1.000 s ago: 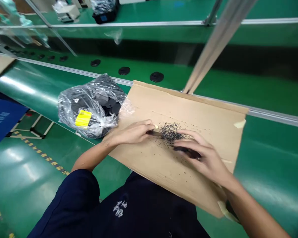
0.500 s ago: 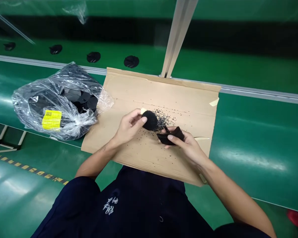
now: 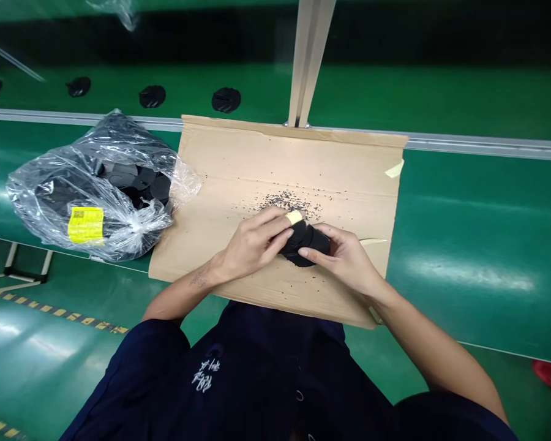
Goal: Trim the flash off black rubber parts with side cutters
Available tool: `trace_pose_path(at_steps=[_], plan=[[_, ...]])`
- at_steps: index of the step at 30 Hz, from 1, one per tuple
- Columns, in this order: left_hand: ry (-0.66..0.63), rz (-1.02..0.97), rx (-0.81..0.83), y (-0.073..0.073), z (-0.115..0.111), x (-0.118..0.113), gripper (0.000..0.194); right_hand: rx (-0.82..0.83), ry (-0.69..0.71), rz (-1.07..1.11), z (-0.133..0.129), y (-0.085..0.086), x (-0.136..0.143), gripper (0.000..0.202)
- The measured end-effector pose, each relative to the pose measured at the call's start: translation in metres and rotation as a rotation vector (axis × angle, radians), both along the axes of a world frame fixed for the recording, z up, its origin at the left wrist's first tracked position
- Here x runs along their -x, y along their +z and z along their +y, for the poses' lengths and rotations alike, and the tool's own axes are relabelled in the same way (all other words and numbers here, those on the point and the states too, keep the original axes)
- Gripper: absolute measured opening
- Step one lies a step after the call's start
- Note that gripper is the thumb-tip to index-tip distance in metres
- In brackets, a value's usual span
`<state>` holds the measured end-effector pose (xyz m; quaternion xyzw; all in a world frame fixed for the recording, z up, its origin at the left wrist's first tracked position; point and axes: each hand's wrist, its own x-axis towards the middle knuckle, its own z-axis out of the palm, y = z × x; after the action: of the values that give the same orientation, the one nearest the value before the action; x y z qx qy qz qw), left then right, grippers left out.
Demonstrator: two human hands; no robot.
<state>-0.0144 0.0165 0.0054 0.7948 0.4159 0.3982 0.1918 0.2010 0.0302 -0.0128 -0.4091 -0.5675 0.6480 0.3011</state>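
Observation:
Both hands meet over a cardboard sheet (image 3: pixel 220 147). My left hand (image 3: pixel 259 239), with yellow tape on a fingertip, is closed on black round pieces (image 3: pixel 296 236). From the right, my right hand (image 3: pixel 344 254) grips the black pieces too, its thumb on the near side. The pieces touch and overlap, so which hand holds which edge is hard to tell. Many tiny black bits (image 3: pixel 287 199) lie scattered on the cardboard just beyond the hands.
A clear plastic bag (image 3: pixel 87 184) of black discs, with a yellow label, lies at the left. Several black pieces (image 3: pixel 226 99) sit in a row behind the metal rail (image 3: pixel 463 144). An upright post (image 3: pixel 310 61) stands at the back.
My left hand has moved right and brought its black disc against the piece in my right hand. Between the hands, the gap has closed. The whole view has shifted slightly.

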Motion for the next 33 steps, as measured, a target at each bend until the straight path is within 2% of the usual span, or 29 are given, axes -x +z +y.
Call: trace_pose_path(at_steps=[4,13,18,21,24,27,30,33], plan=[[-0.031,0.006,0.047,0.004,0.002,0.002,0.020,0.002,-0.002,0.012,0.000,0.000,0.001,0.042],[0.002,0.033,-0.061,-0.023,-0.001,-0.010,0.022,-0.082,-0.001,-0.030,0.001,-0.002,0.004,0.037],[0.030,0.027,-0.058,-0.022,-0.002,-0.012,0.024,-0.112,-0.030,-0.046,0.001,-0.001,0.003,0.039],[0.064,0.000,-0.016,-0.020,-0.002,-0.010,0.033,-0.138,-0.057,-0.034,0.000,0.000,0.001,0.036],[0.026,-0.068,-0.023,-0.018,-0.002,-0.009,0.030,-0.174,-0.063,-0.018,-0.001,0.000,0.000,0.030],[-0.011,-0.112,-0.078,-0.015,-0.005,-0.008,0.023,-0.312,-0.070,-0.041,-0.002,0.000,-0.003,0.022],[-0.021,-0.110,-0.106,-0.011,-0.007,-0.007,0.026,-0.543,-0.037,-0.089,-0.003,-0.001,-0.007,0.015],[-0.038,-0.154,-0.077,-0.009,-0.008,-0.006,0.032,-0.712,0.005,-0.091,-0.004,-0.004,-0.011,0.018]])
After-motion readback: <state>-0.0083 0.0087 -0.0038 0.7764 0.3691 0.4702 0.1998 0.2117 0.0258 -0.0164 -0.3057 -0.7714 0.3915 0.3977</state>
